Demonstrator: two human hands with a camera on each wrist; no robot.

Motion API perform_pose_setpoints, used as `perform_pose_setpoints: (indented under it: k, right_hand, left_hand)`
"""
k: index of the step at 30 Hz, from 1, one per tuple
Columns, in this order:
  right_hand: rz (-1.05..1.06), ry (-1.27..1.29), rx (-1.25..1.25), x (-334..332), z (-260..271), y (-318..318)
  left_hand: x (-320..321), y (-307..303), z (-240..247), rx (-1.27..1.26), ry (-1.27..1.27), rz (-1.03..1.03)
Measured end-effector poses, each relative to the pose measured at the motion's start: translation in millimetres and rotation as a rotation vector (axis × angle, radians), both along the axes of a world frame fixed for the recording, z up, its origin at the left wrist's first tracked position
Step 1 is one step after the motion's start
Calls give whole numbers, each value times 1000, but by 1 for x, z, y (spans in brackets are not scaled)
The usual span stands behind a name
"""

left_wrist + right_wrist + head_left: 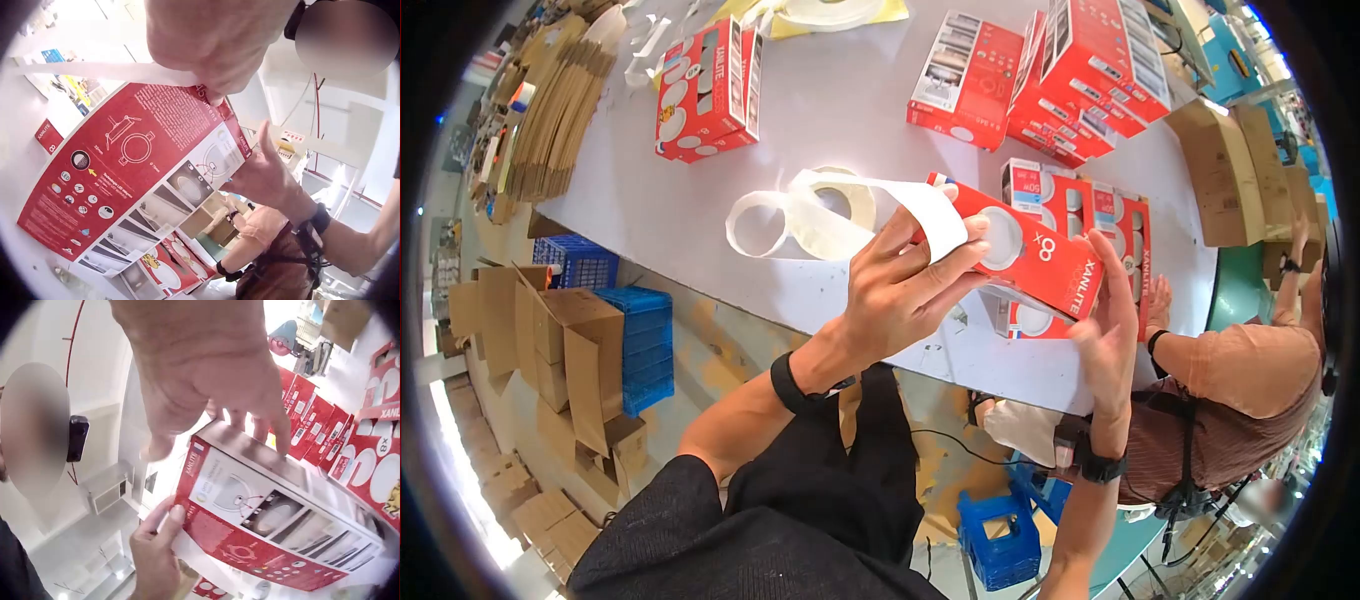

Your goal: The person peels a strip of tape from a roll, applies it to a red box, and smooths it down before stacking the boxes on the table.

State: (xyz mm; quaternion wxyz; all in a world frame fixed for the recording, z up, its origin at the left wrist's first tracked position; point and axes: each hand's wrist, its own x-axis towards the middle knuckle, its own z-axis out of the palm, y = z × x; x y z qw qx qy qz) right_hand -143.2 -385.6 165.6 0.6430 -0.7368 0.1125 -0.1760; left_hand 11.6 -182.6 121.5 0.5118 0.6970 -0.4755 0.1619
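A red Xanlite box [1055, 275] marked x8 is held tilted above the table. My left hand [900, 295] grips its near-left end, the thumb at the corner in the right wrist view. A white backing strip [940, 212] runs over that hand's fingers and curls back toward a roll of white strip [862, 200] on the table. At the box's other end, my right hand [1108, 335] rests extended fingers along the edge, its thumb standing apart. Printed lamp pictures and drawings cover the box's side [134, 150] in the left wrist view.
More red boxes lie under and beside the held one [1115, 215]. Others are stacked at the back [1090, 80], and a pair of boxes [705, 90] stands at the left. Another person's hand [1160, 305] is by the right-hand boxes. Flattened cartons [560, 120] stand far left.
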Motion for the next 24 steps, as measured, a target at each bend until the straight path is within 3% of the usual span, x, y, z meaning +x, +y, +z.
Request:
perform_pose_setpoints:
  k: [3, 7, 9, 11, 15, 17, 19, 23, 24]
  right_hand:
    - [-104, 99, -94, -7, -9, 9]
    - [-113, 261, -274, -6, 9, -2]
    - [-101, 141, -284, -6, 33, -10]
    - [-58, -137, -204, 19, 70, -7]
    - [-33, -424, -482, 124, 110, 66]
    - [33, -499, -748, 199, 94, 114]
    - [76, -677, -705, 279, 46, 157]
    - [47, -552, -821, 398, -66, 232]
    - [132, -452, -734, 414, -98, 249]
  left_hand:
    - [0, 0, 1, 17, 25, -32]
    - [-6, 36, 44, 11, 224, 6]
    - [-9, 94, 66, -31, 204, 72]
    - [-13, 161, 78, -54, 247, 209]
    - [-4, 260, 70, -217, 358, 543]
    - [24, 300, 50, -313, 620, 704]
    - [73, 339, 18, -481, 860, 837]
    - [168, 434, -20, -875, 796, 1009]
    - [191, 453, -19, -885, 792, 1062]
